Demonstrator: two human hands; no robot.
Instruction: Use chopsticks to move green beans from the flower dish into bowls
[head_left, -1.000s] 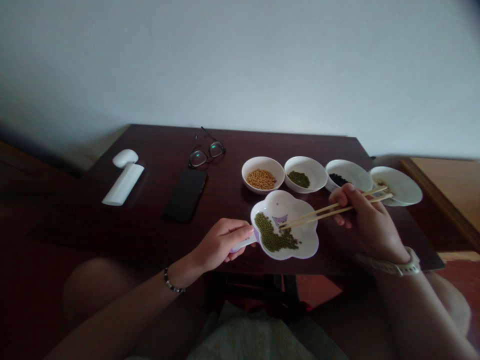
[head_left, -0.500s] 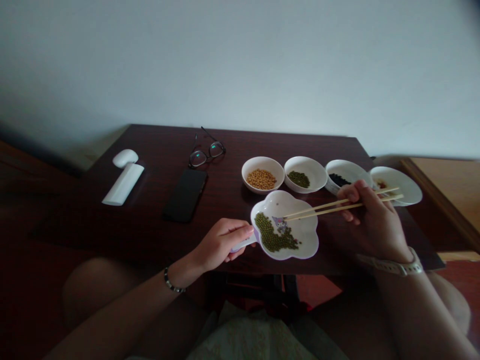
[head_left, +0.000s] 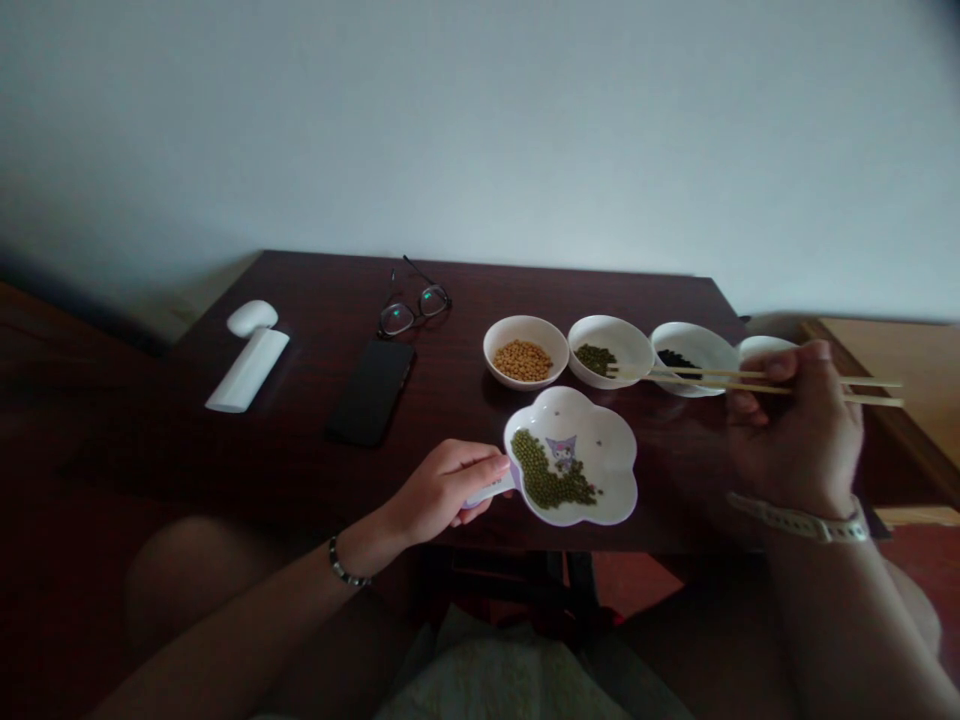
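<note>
My left hand is closed round the short handle of a white flower-shaped dish. Green mung beans lie in its left and lower part, beside a printed cartoon figure. My right hand grips a pair of pale chopsticks, held nearly level. Their tips are at the near right rim of a white bowl with some mung beans in it. Whether a bean is between the tips is too small to tell. Under the sticks stands a bowl of black beans.
A bowl of yellow soybeans stands at the row's left end. Another white bowl is partly hidden behind my right hand. Glasses, a black phone and a white folding device lie further left on the dark table.
My right hand has moved right and slightly up, taking the chopstick tips from inside the flower-shaped dish to the mung bean bowl's rim. My left hand and the dish stay almost still.
</note>
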